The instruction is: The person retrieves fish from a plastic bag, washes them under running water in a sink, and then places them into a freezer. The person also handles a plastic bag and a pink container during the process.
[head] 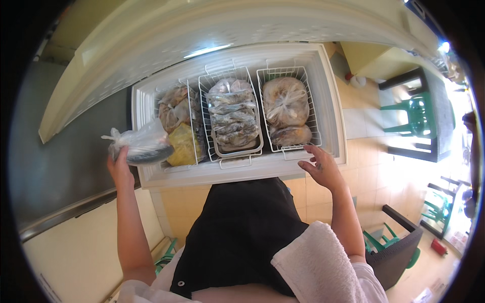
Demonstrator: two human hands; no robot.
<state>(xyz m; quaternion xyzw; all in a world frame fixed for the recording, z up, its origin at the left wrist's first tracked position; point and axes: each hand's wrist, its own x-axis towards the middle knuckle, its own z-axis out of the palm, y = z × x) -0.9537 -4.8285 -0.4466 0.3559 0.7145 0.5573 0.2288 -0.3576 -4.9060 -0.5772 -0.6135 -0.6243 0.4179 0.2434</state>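
My left hand (122, 164) grips a knotted clear plastic bag (142, 137). Inside is something dark and silvery, apparently a fish (149, 155). The bag hangs over the left rim of an open chest freezer (235, 180). My right hand (320, 166) is at the front right of the freezer, fingers apart and nothing in them. Its fingertips are close to the front of the right wire basket (317, 132); I cannot tell if they touch. That basket holds a large knotted bag of food (286, 100) and a smaller wrapped pack (291, 135).
The middle wire basket (204, 113) holds a tray of several wrapped packs (233, 117). A yellow bag (185, 146) lies in the left section below other bagged food (175, 106). The raised lid (242, 26) arches behind. A dark counter (75, 159) adjoins on the left; green chairs (416, 115) stand right.
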